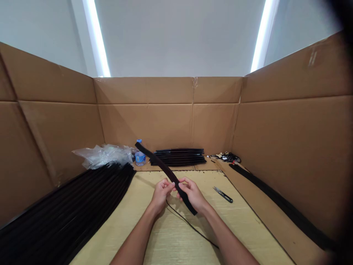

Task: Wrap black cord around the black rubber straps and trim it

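A long black strip (165, 167) slants above the table, its upper end in front of the bottle and its lower end below my right hand. My right hand (190, 189) is closed around the strip near its lower part. Beside it, my left hand (162, 191) pinches the end of a thin black cord (187, 222), close to the strip's left edge. From there the cord hangs down and runs right, passing under my right forearm. Thread snips (223, 194) with a dark handle lie on the table to the right of my hands.
Many long black strips (79, 209) cover the left side, with clear plastic bags (106, 155) behind them. A water bottle (140, 158) and a black bundle (179, 157) stand at the back. Another strip (275, 202) and small tangled items (227, 157) lie right. Cardboard walls (171, 121) surround the table (176, 246).
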Demonstrator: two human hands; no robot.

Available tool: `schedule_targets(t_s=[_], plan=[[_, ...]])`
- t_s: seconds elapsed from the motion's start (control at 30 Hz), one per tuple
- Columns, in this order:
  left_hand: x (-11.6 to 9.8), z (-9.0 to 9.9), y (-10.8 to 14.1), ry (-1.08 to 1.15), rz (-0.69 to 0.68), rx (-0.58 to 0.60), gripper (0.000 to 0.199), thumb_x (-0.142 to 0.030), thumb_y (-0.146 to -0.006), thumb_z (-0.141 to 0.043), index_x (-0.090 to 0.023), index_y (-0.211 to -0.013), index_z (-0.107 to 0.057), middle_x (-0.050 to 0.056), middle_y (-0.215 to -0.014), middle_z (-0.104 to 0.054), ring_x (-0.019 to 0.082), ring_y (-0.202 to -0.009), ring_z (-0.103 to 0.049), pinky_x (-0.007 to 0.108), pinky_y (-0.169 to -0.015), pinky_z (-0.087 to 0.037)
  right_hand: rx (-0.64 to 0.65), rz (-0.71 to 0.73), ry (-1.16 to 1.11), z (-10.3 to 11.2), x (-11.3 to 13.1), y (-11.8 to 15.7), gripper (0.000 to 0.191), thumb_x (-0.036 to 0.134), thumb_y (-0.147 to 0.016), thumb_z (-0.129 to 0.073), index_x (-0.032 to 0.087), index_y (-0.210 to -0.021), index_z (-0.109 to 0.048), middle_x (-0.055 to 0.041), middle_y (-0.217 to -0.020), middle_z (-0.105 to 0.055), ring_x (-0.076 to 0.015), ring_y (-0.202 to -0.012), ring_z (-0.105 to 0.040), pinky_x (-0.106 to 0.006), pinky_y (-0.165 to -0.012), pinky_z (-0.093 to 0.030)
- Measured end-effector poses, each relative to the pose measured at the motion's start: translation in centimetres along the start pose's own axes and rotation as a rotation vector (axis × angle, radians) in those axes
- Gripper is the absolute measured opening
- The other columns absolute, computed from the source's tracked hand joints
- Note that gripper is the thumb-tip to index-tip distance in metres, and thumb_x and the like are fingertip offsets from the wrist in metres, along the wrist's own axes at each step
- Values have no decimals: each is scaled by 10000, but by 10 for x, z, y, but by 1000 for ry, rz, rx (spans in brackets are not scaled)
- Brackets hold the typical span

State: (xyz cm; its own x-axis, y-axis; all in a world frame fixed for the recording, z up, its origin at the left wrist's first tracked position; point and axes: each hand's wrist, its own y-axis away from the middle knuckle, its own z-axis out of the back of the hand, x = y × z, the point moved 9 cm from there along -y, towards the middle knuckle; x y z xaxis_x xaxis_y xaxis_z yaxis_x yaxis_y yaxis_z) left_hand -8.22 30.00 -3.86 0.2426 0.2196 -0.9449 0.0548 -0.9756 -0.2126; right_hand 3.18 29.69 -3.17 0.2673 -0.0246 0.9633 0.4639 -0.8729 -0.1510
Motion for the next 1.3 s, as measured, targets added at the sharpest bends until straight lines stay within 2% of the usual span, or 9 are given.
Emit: schedule_targets(t_s=[0.23, 0.33, 0.5, 0.63, 0.83, 0.93, 1.07, 1.17, 1.3], plan=[[2, -3, 2, 69, 74, 64, 468, -392, -548, -847, -145, -667, -468, -100, -476, -315, 15, -410, -187, 200, -419, -86, 6, -10, 40, -4, -3, -1, 552, 369, -550, -814, 117, -1002, -620, -38, -905, -655, -64, -782, -585, -172, -719, -470], [7, -5, 3, 75, 112, 116, 475, -400, -559, -845, -148, -656, -454, -105, -467, -290, 13, -404, -176, 203, -420, -80, 47, 3, 93, -8, -1, 3, 499, 380, -551, -807, 122, -907, -571, -37, -916, -639, -85, -764, -588, -188, -624, -489], [4, -5, 0, 83, 66, 118, 499, -417, -596, -825, -168, -649, -396, -86, -468, -357, 21, -395, -217, 201, -414, -97, 66, -8, 88, -10, -2, 4, 603, 496, -618, -743, 211, -1014, -388, 15, -871, -617, -57, -501, -539, -157, -401, -376], [5, 2, -2, 76, 68, 52, 510, -439, -620, -806, -182, -658, -367, -99, -464, -338, 20, -391, -166, 204, -403, -71, 39, 31, 34, -5, 0, 0, 535, 560, -684, -670, 162, -977, -464, -12, -838, -638, -35, -562, -541, -145, -505, -395], [3, 6, -2, 28, 35, 26, 517, -401, -481, -870, -149, -625, -443, -86, -487, -365, 15, -409, -220, 199, -415, -106, 33, 34, 75, -3, -5, -4, 582, 404, -557, -813, 128, -1015, -584, -34, -911, -654, -74, -808, -596, -188, -753, -475], [6, 0, 0, 36, 80, 59, 527, -452, -536, -840, -169, -604, -401, -107, -445, -285, 17, -391, -181, 202, -411, -91, 50, 30, 115, -7, -5, -2, 548, 480, -579, -780, 138, -946, -558, -30, -919, -637, -90, -758, -592, -203, -624, -499], [6, -2, 0, 49, 78, 51, 520, -490, -607, -795, -176, -613, -380, -100, -435, -303, 21, -382, -186, 205, -411, -80, 15, -40, 140, -7, -12, -1, 659, 692, -631, -631, 190, -1005, -426, -8, -851, -630, -67, -517, -525, -173, -394, -373], [7, 2, -1, 29, 75, 18, 524, -497, -591, -803, -172, -618, -393, -86, -443, -357, 18, -378, -193, 208, -405, -72, -14, -35, 124, -5, -14, -3, 681, 746, -652, -559, 156, -982, -470, -24, -806, -636, -51, -517, -506, -171, -447, -374], [9, 3, -1, 40, 120, 71, 505, -452, -548, -837, -162, -664, -440, -92, -468, -366, 14, -386, -176, 203, -395, -69, -22, 13, 126, -3, -9, -4, 691, 648, -624, -671, 119, -1059, -581, -37, -857, -646, -51, -689, -540, -160, -599, -411]])
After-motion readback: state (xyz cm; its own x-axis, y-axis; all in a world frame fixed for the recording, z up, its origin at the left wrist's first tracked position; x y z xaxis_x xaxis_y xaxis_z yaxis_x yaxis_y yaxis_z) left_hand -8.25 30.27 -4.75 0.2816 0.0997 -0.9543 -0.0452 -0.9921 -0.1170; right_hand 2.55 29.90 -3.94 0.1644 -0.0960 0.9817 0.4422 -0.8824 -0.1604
